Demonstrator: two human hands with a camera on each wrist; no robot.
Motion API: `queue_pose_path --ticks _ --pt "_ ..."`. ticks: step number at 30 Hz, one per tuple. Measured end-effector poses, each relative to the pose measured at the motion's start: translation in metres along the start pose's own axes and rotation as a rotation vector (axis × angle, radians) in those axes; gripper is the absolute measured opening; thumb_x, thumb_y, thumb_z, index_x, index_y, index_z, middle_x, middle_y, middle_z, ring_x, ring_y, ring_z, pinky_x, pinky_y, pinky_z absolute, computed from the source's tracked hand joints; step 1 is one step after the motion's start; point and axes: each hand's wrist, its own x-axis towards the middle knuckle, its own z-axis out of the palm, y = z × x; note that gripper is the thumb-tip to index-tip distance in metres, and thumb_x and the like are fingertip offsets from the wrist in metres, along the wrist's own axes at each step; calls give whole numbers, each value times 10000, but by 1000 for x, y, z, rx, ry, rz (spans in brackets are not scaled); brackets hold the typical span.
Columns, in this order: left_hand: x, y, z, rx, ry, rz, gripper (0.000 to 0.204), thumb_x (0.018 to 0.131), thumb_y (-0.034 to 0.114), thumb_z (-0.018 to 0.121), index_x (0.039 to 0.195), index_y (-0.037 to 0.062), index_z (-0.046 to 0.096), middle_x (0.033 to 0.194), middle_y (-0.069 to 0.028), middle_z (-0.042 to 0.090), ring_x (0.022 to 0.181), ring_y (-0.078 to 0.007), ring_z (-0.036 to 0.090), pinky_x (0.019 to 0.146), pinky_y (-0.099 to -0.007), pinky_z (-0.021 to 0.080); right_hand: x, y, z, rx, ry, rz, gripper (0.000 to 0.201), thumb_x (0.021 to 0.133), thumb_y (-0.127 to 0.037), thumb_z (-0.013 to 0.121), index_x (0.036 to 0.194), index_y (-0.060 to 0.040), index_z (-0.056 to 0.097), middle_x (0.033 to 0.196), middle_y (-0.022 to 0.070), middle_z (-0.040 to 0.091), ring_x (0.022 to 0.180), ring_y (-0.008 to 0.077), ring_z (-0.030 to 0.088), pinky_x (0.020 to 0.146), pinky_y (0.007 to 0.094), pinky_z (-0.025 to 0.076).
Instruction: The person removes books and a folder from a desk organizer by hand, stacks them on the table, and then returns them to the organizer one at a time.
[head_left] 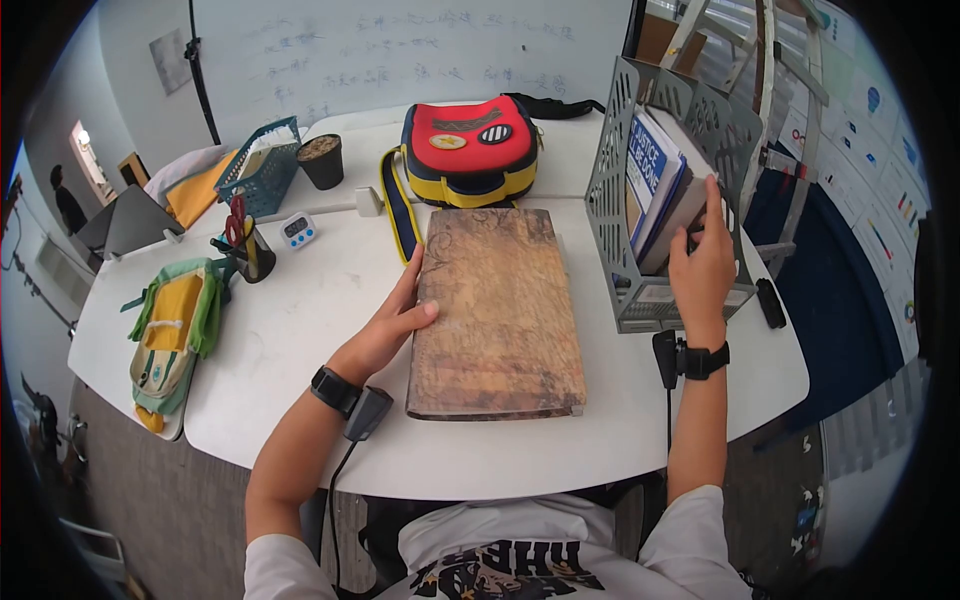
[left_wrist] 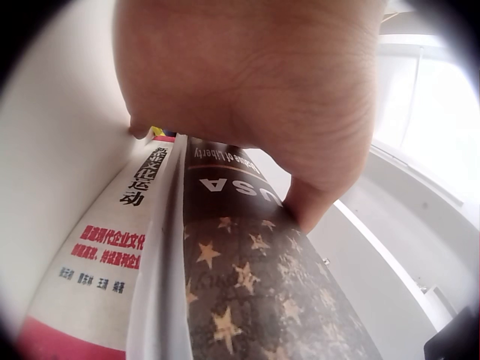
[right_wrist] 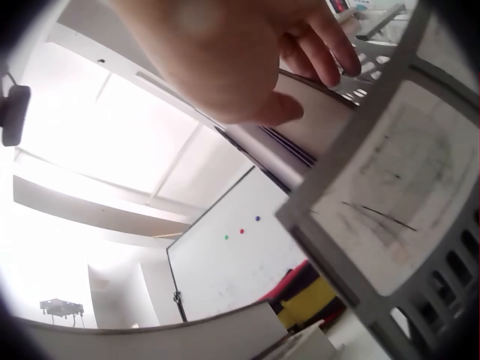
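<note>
Brown, worn-looking book (head_left: 497, 312) lies flat on the white surface (head_left: 300, 330), near the person and just left of the grey mesh file rack (head_left: 655, 150). Left hand (head_left: 392, 322) rests on the book's left edge, grip relaxed with fingers laid straight and the thumb on the cover. Right hand (head_left: 703, 262) reaches into the rack, grip clamped on an upright book (head_left: 682, 215) standing beside the blue-covered volumes (head_left: 648, 170). A red and yellow bag (head_left: 467, 150) sits beyond the flat book.
</note>
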Motion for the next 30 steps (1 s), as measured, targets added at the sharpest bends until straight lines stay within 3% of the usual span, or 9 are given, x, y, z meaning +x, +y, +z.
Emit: queue_pose_path --ticks 5,9,10,11,14,16,20,23,30 --pt "0 1 3 -47 21 -34 1029 838 371 664 1542 97 -34 1602 -150 41 1476 -237 86 1176 -363 105 -5 18 13 -120 -263 33 754 814 -15 576 1499 -179 307 1021 133 613 971 320 571 869 429 464" --pt "1 -2 0 -26 11 -13 1026 843 391 658 1542 97 -33 1604 -145 36 1475 -235 93 1176 -360 99 1 0 2 37 41 -46 402 828 -6 563 1228 -57 569 994 121 612 974 302 559 862 391 458" --pt "0 -2 0 -34 18 -18 996 850 393 629 1543 98 -22 1607 -134 36 1476 -234 94 1178 -358 93 0 -7 2 157 111 -29 170 862 -36 578 1026 -9 610 931 92 630 878 226 590 796 331 472" --pt "0 -2 0 -40 24 -25 968 856 395 600 1545 100 -12 1610 -123 36 1477 -233 95 1179 -356 86 -3 -15 0 161 108 -32 170 862 -36 578 1026 -9 610 931 92 630 878 226 590 796 331 472" --pt "2 -5 -4 -261 -1 -20 902 846 342 532 1548 104 19 1616 -91 41 1480 -221 97 1184 -353 74 -14 -30 1 714 -391 80 166 909 -145 631 983 0 599 753 30 595 691 96 555 638 245 457" --pt "3 -6 -6 -263 -19 -8 892 828 312 515 1549 106 33 1617 -80 50 1479 -215 101 1186 -355 74 -19 -48 -4 959 -837 305 226 907 -212 651 941 3 589 761 33 590 697 107 558 636 250 460" --pt "3 -6 -8 -265 -12 -12 892 796 249 510 1551 106 56 1617 -67 69 1477 -201 118 1187 -364 79 -38 -62 8 506 -1043 156 411 895 -419 659 900 -15 583 736 18 592 665 98 566 600 238 463" --pt "3 -6 -8 -242 -4 -27 899 793 233 526 1551 107 58 1617 -65 69 1477 -209 119 1186 -368 88 -33 -63 14 700 -1318 339 489 888 -487 647 948 -6 587 710 34 596 638 105 580 557 249 474" --pt "1 -7 -8 -164 5 -74 888 875 286 598 1544 80 52 1612 -69 64 1473 -229 120 1186 -375 96 -27 -59 2 676 -1250 270 522 890 -506 639 1027 -5 583 726 45 603 655 116 606 532 251 485"
